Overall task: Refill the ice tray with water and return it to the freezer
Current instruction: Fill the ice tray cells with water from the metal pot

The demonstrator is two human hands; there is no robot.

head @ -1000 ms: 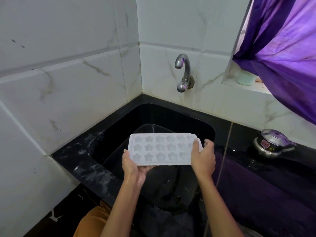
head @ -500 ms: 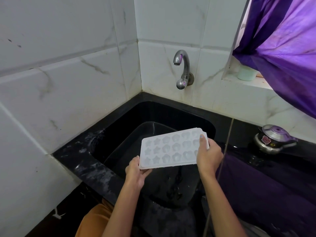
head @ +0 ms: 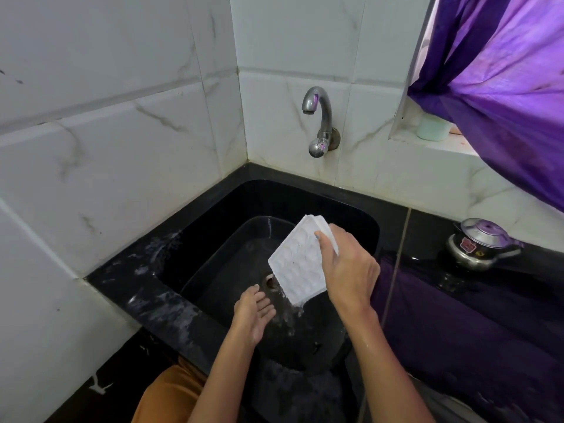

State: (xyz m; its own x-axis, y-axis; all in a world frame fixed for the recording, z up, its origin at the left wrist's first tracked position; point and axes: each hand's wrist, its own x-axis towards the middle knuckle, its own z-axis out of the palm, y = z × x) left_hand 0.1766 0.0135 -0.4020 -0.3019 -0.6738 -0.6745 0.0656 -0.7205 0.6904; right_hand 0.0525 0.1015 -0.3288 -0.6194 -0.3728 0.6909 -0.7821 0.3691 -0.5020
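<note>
A white ice tray (head: 297,261) with star-shaped moulds is tipped steeply on its edge over the black sink (head: 213,215). Water runs off its lower corner into the basin. My right hand (head: 348,267) grips the tray's right long side, thumb across the top. My left hand (head: 253,315) is open, palm up, below and left of the tray, not touching it. A steel tap (head: 319,120) is fixed to the tiled wall above the sink; no water comes from it.
A black basin sits inside the sink with a drain hole (head: 270,280) showing. A pressure cooker (head: 479,242) stands on the black counter at right. A purple curtain (head: 503,96) hangs over a sill holding a pale green cup (head: 433,128). White tiled walls close the corner.
The tray went from flat in both hands to steeply tilted. My left hand let go and dropped below it. Water now spills from the tray into the sink.
</note>
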